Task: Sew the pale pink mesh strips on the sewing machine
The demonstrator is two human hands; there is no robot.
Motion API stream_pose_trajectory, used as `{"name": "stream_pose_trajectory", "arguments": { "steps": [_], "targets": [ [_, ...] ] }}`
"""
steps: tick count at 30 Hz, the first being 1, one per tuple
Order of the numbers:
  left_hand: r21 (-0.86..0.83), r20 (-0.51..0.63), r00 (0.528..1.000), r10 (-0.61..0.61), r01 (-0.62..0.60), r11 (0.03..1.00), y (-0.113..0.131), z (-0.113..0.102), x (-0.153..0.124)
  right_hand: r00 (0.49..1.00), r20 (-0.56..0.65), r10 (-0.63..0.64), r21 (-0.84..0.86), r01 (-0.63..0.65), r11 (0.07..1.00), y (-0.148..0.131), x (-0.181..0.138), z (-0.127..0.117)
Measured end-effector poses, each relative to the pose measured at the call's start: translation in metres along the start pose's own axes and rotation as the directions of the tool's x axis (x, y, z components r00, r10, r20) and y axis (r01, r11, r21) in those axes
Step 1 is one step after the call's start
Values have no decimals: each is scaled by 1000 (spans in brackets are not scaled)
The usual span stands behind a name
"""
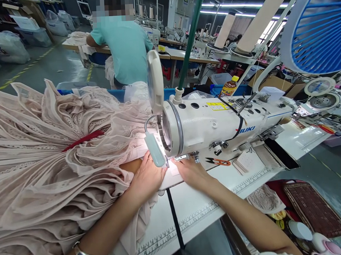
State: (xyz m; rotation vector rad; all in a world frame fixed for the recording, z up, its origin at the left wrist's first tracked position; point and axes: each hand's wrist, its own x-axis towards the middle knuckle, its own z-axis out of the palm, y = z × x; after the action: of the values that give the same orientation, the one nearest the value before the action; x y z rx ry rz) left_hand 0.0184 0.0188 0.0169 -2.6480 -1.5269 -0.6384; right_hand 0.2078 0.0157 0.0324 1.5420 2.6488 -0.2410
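Note:
At the needle of a white sewing machine (199, 122), my left hand (150, 172) is closed on pale pink fabric (139, 148), its fingers partly behind the small grey-green lamp (156, 149). My right hand (191, 173) is on the other side of the presser foot (167, 162). Its fingers pinch the edge of a small pale pink piece (175, 170) lit by the lamp; the machine head hides some fingertips. A large gathered heap of pale pink lace-trimmed garments (61, 175) lies to the left, with a red strip (84, 139) across it.
Orange-handled thread snips (218, 161) and a stack of pale cut pieces (245, 161) lie right of my right hand. A blue fan (319, 28) hangs at upper right. Behind the machine stand a bottle (228, 87) and a green pole (191, 39). A person in a turquoise shirt (128, 49) sits ahead.

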Motion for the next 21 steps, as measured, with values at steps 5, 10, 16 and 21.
{"name": "stream_pose_trajectory", "arguments": {
  "steps": [5,10,16,21],
  "targets": [
    [12,26,1000,-1,0,1000,-1,-1,1,1000,-18,-3,-17,3,1000,2,1,4],
    [14,46,999,-24,23,1000,1,-3,-1,985,-167,-50,-82,37,996,2,3,17],
    [183,31,980,-197,188,965,0,-5,2,983,-181,20,-98,-39,994,4,8,29],
    [340,22,994,-107,94,936,15,-20,-7,974,-216,74,-98,-97,990,9,9,29]
  ]
}}
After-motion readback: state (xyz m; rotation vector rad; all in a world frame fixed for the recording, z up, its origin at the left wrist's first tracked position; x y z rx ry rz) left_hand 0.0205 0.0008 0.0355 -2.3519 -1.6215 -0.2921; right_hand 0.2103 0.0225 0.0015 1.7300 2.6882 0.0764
